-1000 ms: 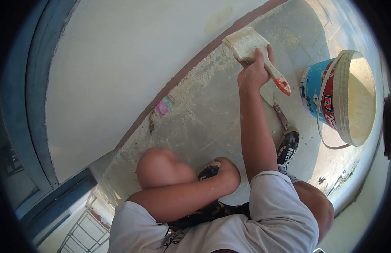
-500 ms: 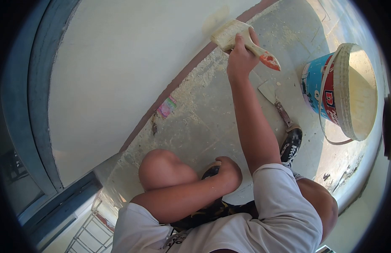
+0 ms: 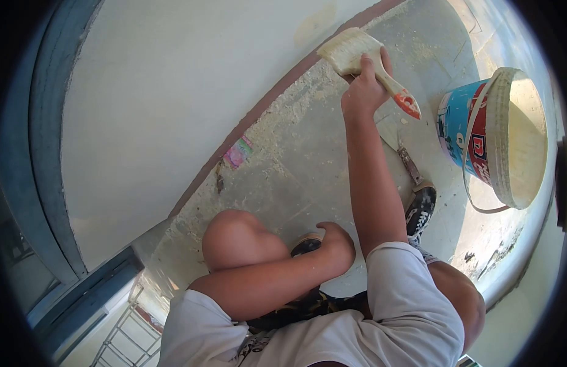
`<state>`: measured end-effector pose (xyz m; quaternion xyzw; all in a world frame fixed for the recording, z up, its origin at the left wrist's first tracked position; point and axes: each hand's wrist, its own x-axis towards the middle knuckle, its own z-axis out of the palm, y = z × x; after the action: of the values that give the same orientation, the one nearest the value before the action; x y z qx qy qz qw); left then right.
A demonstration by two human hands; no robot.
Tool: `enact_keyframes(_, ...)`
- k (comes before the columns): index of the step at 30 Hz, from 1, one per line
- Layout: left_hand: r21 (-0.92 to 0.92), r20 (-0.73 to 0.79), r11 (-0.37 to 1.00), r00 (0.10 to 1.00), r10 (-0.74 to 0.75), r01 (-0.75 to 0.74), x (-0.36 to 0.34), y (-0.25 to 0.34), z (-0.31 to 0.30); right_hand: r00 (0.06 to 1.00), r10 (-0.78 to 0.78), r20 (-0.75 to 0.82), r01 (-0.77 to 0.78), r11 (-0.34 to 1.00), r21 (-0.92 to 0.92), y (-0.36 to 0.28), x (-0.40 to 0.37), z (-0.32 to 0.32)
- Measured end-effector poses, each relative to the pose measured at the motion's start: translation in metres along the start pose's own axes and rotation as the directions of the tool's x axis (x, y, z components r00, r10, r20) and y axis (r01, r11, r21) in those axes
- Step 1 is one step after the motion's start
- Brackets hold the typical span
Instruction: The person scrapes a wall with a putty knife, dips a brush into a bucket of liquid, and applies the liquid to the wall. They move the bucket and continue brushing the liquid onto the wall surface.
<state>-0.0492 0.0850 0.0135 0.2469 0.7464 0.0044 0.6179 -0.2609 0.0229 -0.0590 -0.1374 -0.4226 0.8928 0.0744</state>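
Observation:
My right hand [image 3: 364, 95] is closed around the handle of a wide paintbrush [image 3: 349, 52]. Pale paint coats its bristles, and the handle's end is orange-red. The bristles are over the brown strip at the foot of the white wall [image 3: 173, 92], where a damp-looking patch [image 3: 316, 25] shows just above. Below the brush, a scraper [image 3: 409, 165] lies on the floor, its handle touching my right shoe [image 3: 422, 205]. My left hand [image 3: 339, 248] hangs bent at the wrist beside my left shoe [image 3: 305, 244]; its fingers are mostly hidden.
A paint bucket [image 3: 464, 128] with a wire handle stands to the right, its inside coated pale. Paint and plaster specks cover the grey floor [image 3: 302, 171]. A pink wrapper [image 3: 238, 153] lies by the wall, and a blue-grey frame [image 3: 48, 140] borders it at left.
My right hand has drawn the paintbrush slightly right and down, away from the wall patch, uncovering more of that patch. My left hand has shifted very little.

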Motion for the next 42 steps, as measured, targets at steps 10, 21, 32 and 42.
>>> enact_keyframes(10, -0.059, -0.062, 0.997, 0.997, -0.052, 0.049, 0.016, 0.006, 0.004, 0.978, -0.178, 0.106, 0.19, 0.974, -0.119, 0.015, -0.002, 0.021)
enact_keyframes(21, -0.001, -0.035, 1.0, 0.999, 0.0, 0.0, 0.007, 0.003, 0.001, 0.974, -0.186, 0.129, 0.197, 0.978, -0.075, -0.01, -0.002, 0.056)
enact_keyframes(32, 0.011, 0.023, 1.0, 1.0, -0.011, 0.011, 0.005, 0.001, 0.002, 0.984, -0.163, 0.074, 0.169, 0.982, -0.086, 0.018, -0.01, 0.007)
enact_keyframes(42, -0.017, 0.057, 0.999, 0.998, -0.04, 0.041, -0.001, -0.004, 0.004, 0.992, -0.106, 0.072, 0.114, 0.986, -0.12, 0.004, -0.019, 0.018)
